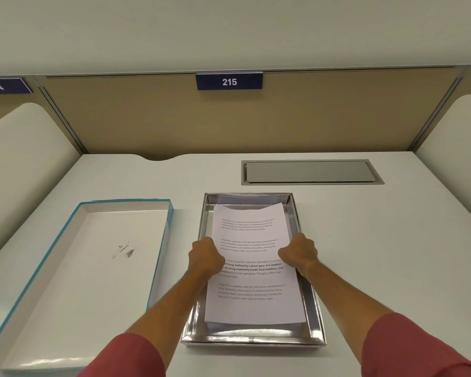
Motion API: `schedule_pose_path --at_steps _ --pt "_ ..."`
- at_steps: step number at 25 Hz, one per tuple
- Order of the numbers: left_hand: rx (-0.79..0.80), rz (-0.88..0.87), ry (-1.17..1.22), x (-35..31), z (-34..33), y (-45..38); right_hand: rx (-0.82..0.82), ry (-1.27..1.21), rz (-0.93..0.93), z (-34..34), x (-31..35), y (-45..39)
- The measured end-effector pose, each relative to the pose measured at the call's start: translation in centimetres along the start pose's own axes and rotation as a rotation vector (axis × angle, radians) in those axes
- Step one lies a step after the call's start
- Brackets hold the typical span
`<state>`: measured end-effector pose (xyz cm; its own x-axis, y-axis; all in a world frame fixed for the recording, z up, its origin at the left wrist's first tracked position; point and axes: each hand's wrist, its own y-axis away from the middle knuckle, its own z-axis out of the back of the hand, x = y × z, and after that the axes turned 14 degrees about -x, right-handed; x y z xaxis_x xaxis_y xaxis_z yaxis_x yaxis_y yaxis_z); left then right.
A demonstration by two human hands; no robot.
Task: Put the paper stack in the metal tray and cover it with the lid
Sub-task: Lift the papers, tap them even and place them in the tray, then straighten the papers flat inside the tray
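A stack of white printed paper (252,292) lies lengthwise inside the shiny metal tray (314,308) in the middle of the desk. My left hand (204,255) grips the stack's left edge and my right hand (299,254) grips its right edge, both about halfway along the sheets. The stack's far end curls up slightly above the tray floor. The lid (74,270), white inside with a teal rim and a small dark mark, lies upside down on the desk to the left of the tray, apart from it.
A grey metal cable flap (310,172) is set into the desk behind the tray. A tan back panel carries a blue sign reading 215 (229,81). White side partitions (19,164) stand at the left and right of the desk.
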<state>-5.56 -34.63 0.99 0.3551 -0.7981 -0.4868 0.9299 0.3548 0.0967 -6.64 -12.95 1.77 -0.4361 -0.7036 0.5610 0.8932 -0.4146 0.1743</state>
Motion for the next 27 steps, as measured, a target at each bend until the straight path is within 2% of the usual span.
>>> schedule_pose_path --at_steps 4,8,13,17,22,24,27 --pt "0.017 -0.015 -0.034 -0.2 0.1 0.0 0.030 0.045 0.049 0.2 0.0 -0.4" --pt "0.118 -0.054 -0.044 -0.7 -0.4 0.2 0.080 0.104 0.113 0.2 -0.1 -0.2" --pt "0.140 -0.017 -0.040 -0.9 -0.6 1.0 0.128 0.161 0.196 1.0 -0.1 1.1" --pt "0.210 -0.091 0.001 0.9 -0.8 4.0 0.185 0.194 0.279 1.9 -1.3 3.6" --pt "0.339 -0.193 -0.118 3.8 -0.8 8.1 0.361 0.349 0.395 2.1 -3.9 7.3" --pt "0.325 -0.238 -0.203 4.1 -1.1 9.1 0.361 0.438 0.471 1.9 -4.6 8.5" --pt "0.276 -0.284 -0.303 4.1 -1.3 9.6 0.268 0.508 0.552 1.3 -5.3 9.5"
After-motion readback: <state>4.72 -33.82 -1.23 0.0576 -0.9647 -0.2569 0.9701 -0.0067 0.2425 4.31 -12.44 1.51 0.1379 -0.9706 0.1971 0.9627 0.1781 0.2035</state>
